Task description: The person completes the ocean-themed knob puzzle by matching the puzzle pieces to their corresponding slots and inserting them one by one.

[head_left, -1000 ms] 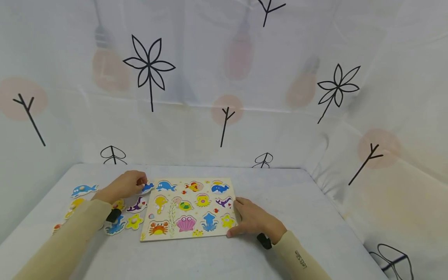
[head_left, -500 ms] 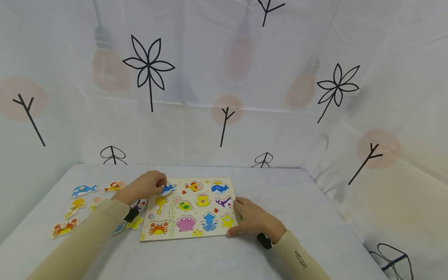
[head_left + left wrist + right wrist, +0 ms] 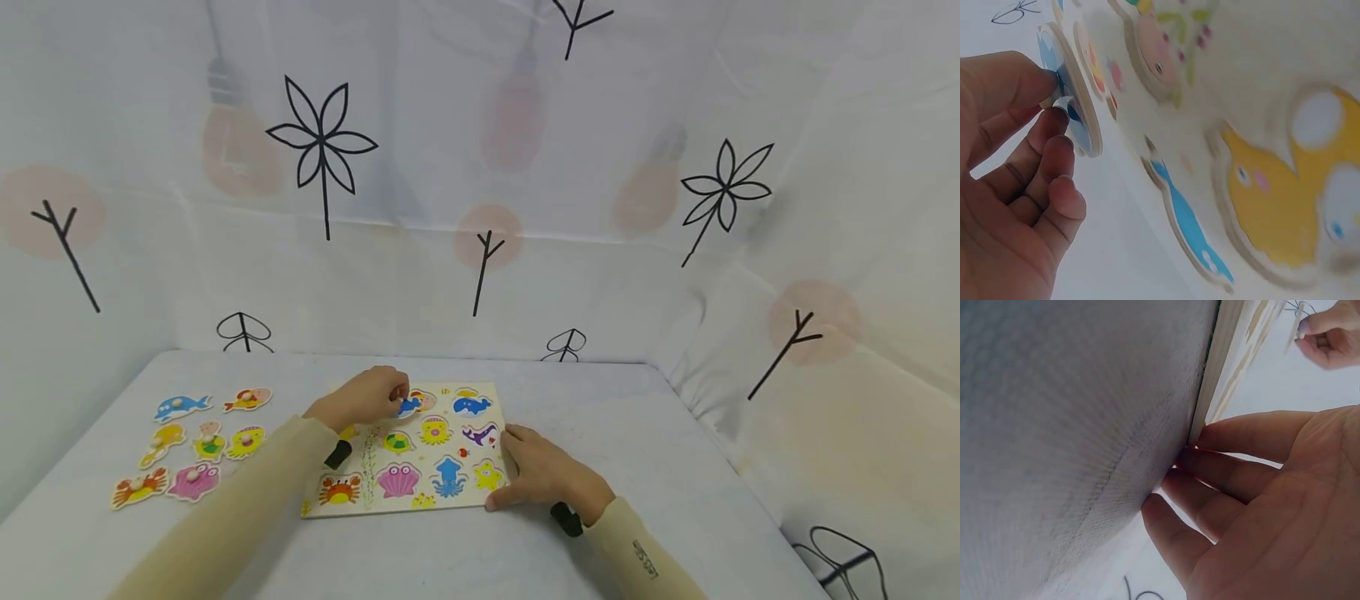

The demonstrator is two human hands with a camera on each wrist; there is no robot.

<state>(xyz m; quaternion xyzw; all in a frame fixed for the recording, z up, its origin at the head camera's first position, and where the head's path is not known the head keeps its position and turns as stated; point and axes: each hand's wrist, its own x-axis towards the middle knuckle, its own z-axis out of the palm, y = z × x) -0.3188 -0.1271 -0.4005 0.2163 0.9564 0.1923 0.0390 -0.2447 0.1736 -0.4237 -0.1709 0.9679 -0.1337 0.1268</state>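
My left hand (image 3: pixel 366 397) pinches the small knob of a blue whale puzzle piece (image 3: pixel 408 407) between thumb and fingers. In the head view the piece overlaps the top middle of the wooden puzzle board (image 3: pixel 390 505), beside the printed fish. The left wrist view shows the held piece (image 3: pixel 1088 128) edge-on, standing off from the board face, the other fingers loosely curled below. My right hand (image 3: pixel 546 468) rests against the board's right edge, its thumb near the front corner. Up close, its fingertips touch the wooden edge (image 3: pixel 1213 375). My left forearm hides part of the board's left side.
Left of the board lie loose knobbed pieces: a dolphin (image 3: pixel 182 407), a fish (image 3: pixel 248 399), a seahorse (image 3: pixel 161 444), a turtle (image 3: pixel 210 442), an octopus (image 3: pixel 246 442), a crab (image 3: pixel 139 487) and a shell (image 3: pixel 194 482). A printed cloth backdrop (image 3: pixel 420 292) stands behind the white table.
My left hand has carried the blue whale piece rightward, from beside the board's left edge to over its top middle. My right hand has stayed at the board's right edge.
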